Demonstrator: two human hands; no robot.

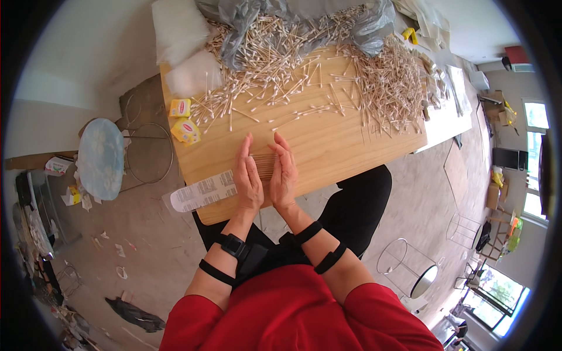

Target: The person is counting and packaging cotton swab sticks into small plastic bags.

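Bright daylight from windows (535, 169) at right, soft shadows, fisheye edges bent, dark vignette

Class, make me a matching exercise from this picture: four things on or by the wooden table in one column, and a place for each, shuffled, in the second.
Things:
1. row of wooden sticks
2. grey plastic bag
3. two yellow packets
4. white printed paper strip

Places:
A. far edge of the table
B. between the left hand and right hand
C. overhanging the near left edge
D. left side, near the swab pile

Pairs: 1-B, 2-A, 3-D, 4-C
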